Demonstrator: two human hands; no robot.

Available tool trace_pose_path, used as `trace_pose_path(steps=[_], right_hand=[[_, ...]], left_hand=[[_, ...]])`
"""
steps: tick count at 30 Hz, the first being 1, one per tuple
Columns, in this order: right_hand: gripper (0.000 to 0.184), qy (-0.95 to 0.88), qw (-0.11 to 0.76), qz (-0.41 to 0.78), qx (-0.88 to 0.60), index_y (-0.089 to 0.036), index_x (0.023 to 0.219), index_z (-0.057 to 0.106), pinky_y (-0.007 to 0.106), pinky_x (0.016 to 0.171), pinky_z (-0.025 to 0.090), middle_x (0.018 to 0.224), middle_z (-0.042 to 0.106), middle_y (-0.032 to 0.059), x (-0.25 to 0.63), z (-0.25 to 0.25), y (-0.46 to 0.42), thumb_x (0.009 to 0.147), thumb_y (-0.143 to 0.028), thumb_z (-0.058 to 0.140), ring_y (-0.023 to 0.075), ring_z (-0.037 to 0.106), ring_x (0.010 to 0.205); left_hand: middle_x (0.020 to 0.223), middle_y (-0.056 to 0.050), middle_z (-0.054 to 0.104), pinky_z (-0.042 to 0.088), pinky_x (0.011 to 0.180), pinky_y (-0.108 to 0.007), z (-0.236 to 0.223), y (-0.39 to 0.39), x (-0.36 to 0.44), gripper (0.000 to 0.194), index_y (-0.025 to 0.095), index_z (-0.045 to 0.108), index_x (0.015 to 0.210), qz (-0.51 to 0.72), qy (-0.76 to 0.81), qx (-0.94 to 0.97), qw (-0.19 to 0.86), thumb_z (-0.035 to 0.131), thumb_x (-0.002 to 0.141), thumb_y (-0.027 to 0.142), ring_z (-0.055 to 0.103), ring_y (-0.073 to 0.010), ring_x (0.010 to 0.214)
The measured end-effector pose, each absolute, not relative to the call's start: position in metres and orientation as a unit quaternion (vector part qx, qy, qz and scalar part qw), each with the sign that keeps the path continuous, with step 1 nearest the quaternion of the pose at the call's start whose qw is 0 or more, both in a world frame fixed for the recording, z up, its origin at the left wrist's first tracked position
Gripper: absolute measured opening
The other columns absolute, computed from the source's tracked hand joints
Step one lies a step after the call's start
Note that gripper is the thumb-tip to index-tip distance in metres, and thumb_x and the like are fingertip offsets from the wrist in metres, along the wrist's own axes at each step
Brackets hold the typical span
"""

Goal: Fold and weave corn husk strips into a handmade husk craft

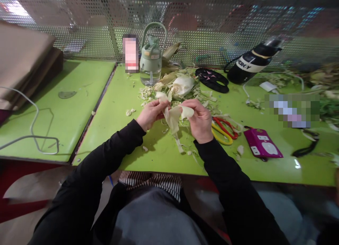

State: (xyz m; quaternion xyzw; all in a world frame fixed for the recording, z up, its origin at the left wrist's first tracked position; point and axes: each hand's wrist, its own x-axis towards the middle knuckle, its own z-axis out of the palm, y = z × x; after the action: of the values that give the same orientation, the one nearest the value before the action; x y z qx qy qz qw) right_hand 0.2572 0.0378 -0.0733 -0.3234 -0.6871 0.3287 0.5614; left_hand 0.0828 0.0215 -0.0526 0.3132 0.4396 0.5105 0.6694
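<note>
Over the green table, my left hand [155, 112] pinches the upper end of a pale corn husk [173, 119] between thumb and fingers. My right hand [198, 119] grips the other side of the husk, and a curled flap shows beside its fingers. A thin strip dangles below toward the table. Just beyond my hands, a rounded whitish bundle [182, 86], apparently of husk, rests on a heap of shredded husk scraps [150, 93]. Red and yellow loop handles, which look like scissors [224, 132], lie right of my right hand, partly covered by it.
A pale green water bottle [150, 63] stands at the back beside a blurred phone [130, 54]. A black round tray-like object [212, 80] and a tilted black bottle [250, 63] lie toward the mesh wall. At right is a purple power strip [263, 143]. Cardboard [23, 57] lies left.
</note>
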Motion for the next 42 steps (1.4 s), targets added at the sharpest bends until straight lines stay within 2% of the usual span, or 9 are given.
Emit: trace_pose_path(steps=[5, 12, 17, 21, 27, 32, 35, 37, 42], right_hand=[[0.039, -0.625, 0.606, 0.337, -0.358, -0.026, 0.086, 0.072, 0.031, 0.069, 0.052, 0.082, 0.068, -0.0015, 0.255, -0.079, 0.043, 0.076, -0.063, 0.077, 0.015, 0.059, 0.072], [0.032, -0.577, 0.612, 0.362, -0.401, -0.025, 0.087, 0.066, 0.025, 0.059, 0.047, 0.072, 0.06, -0.0045, 0.255, -0.077, 0.043, 0.081, -0.054, 0.076, 0.0102, 0.051, 0.061], [0.036, -0.605, 0.533, 0.401, -0.436, -0.023, 0.092, 0.071, 0.031, 0.074, 0.054, 0.087, 0.073, -0.0002, 0.25, -0.07, 0.034, 0.078, -0.055, 0.077, 0.0152, 0.063, 0.076], [0.03, -0.622, 0.524, 0.415, -0.407, -0.025, 0.082, 0.072, 0.035, 0.075, 0.054, 0.08, 0.071, -0.001, 0.249, -0.062, 0.029, 0.074, -0.052, 0.081, 0.0169, 0.063, 0.075], [0.037, -0.639, 0.491, 0.563, -0.187, -0.036, 0.062, 0.066, 0.031, 0.046, 0.04, 0.05, 0.051, -0.0025, 0.312, -0.048, 0.039, 0.073, -0.07, 0.074, 0.0151, 0.046, 0.048], [0.039, -0.577, 0.489, 0.561, -0.338, -0.037, 0.067, 0.068, 0.035, 0.052, 0.042, 0.059, 0.06, 0.0007, 0.33, -0.04, 0.042, 0.063, -0.075, 0.078, 0.0202, 0.057, 0.063], [0.024, -0.562, 0.475, 0.574, -0.359, -0.031, 0.08, 0.073, 0.037, 0.075, 0.052, 0.085, 0.072, -0.0008, 0.295, -0.041, 0.036, 0.072, -0.052, 0.083, 0.0169, 0.064, 0.079], [0.029, -0.547, 0.472, 0.578, -0.379, -0.029, 0.089, 0.076, 0.034, 0.082, 0.053, 0.092, 0.074, -0.001, 0.273, -0.044, 0.034, 0.07, -0.049, 0.085, 0.0157, 0.066, 0.085], [0.037, -0.552, 0.486, 0.534, -0.417, -0.023, 0.085, 0.076, 0.028, 0.066, 0.051, 0.077, 0.073, -0.0018, 0.256, -0.05, 0.031, 0.067, -0.053, 0.087, 0.0127, 0.061, 0.067]], left_hand=[[0.076, -0.001, 0.068, 0.052, 0.067, -0.021, -0.054, 0.02, 0.079, 0.036, 0.015, 0.067, 0.09, 0.449, 0.409, 0.35, 0.713, 0.071, 0.087, 0.051, 0.06, -0.0074, 0.063], [0.076, 0.001, 0.068, 0.051, 0.07, -0.022, -0.053, 0.018, 0.083, 0.014, 0.012, 0.067, 0.08, 0.429, 0.422, 0.359, 0.713, 0.079, 0.08, 0.018, 0.059, -0.0043, 0.062], [0.073, 0.003, 0.065, 0.044, 0.058, -0.017, -0.055, 0.018, 0.086, 0.012, 0.013, 0.066, 0.079, 0.469, 0.429, 0.358, 0.684, 0.073, 0.087, 0.018, 0.057, -0.0035, 0.058], [0.074, 0.002, 0.067, 0.044, 0.054, -0.016, -0.055, 0.022, 0.082, 0.012, 0.012, 0.068, 0.087, 0.509, 0.42, 0.315, 0.682, 0.061, 0.096, 0.018, 0.054, -0.0019, 0.051], [0.072, 0.0, 0.069, 0.054, 0.066, -0.018, -0.056, 0.039, 0.063, 0.014, 0.011, 0.063, 0.107, 0.596, 0.446, 0.229, 0.627, 0.05, 0.101, 0.013, 0.064, -0.0054, 0.061], [0.087, -0.003, 0.075, 0.058, 0.079, -0.028, -0.06, 0.033, 0.067, 0.056, 0.017, 0.04, 0.15, 0.556, 0.422, 0.38, 0.607, 0.056, 0.097, 0.011, 0.072, -0.0123, 0.075], [0.1, -0.008, 0.077, 0.059, 0.087, -0.037, -0.067, 0.026, 0.076, 0.064, 0.02, 0.036, 0.155, 0.526, 0.362, 0.478, 0.603, 0.061, 0.096, 0.021, 0.074, -0.0176, 0.084], [0.101, -0.008, 0.076, 0.059, 0.085, -0.036, -0.074, 0.024, 0.08, 0.064, 0.023, 0.04, 0.154, 0.509, 0.335, 0.527, 0.592, 0.064, 0.095, 0.028, 0.073, -0.0191, 0.085], [0.115, -0.012, 0.073, 0.059, 0.088, -0.04, -0.088, 0.025, 0.084, 0.07, 0.022, 0.037, 0.155, 0.448, 0.274, 0.607, 0.597, 0.065, 0.093, 0.039, 0.072, -0.0249, 0.099]])
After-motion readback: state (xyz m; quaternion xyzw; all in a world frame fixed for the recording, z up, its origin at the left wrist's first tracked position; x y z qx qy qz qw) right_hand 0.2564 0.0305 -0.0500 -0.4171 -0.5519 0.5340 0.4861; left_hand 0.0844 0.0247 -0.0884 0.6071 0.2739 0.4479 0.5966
